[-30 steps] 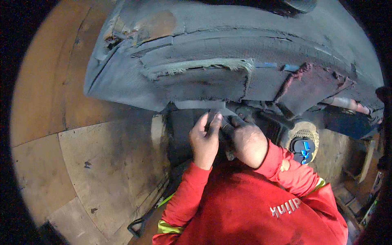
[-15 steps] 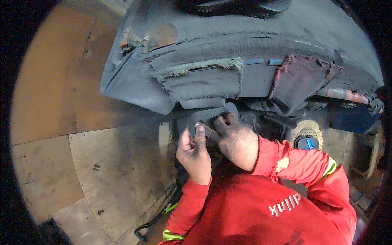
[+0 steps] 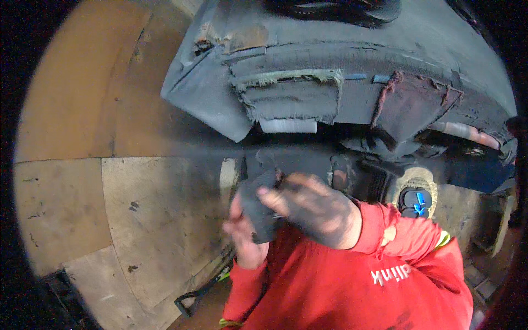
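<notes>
Two-handed grip on dark grey flexible sheet (image 3: 256,202) just below frame centre, left hand (image 3: 247,243) at its left edge, right hand (image 3: 323,212), blurred, on its right side; possible slip or crease from uneven finger pressure.

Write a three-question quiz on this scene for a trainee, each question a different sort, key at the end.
1. True or false: the left hand and the right hand are both on the grey piece.
2. What colour is the right sleeve?
A. Green
B. Red
C. White
3. Fill the gap: of the black handle and the reddish cloth, the one farther right in the picture is the ____.

Key: 1. True. 2. B. 3. Reddish cloth.
</notes>
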Tool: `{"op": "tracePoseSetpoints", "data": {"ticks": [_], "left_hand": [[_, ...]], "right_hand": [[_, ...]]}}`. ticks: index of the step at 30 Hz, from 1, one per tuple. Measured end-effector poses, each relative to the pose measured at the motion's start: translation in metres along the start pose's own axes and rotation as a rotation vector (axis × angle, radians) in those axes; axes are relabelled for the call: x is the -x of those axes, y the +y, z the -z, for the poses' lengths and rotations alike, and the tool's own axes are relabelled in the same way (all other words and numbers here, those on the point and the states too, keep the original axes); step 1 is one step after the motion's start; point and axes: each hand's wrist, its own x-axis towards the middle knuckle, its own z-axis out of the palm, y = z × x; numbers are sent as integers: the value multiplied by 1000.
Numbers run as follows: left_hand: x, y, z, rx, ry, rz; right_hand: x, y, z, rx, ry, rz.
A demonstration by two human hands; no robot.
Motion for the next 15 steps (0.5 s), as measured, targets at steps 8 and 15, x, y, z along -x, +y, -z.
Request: {"op": "tracePoseSetpoints", "data": {"ticks": [8, 15], "left_hand": [[-44, -71, -20, -156, 0, 366], [-72, -20, -64, -785, -62, 69]], "right_hand": [[81, 69, -17, -1522, 702, -1012], [30, 96, -62, -1943, 738, -959]]}}
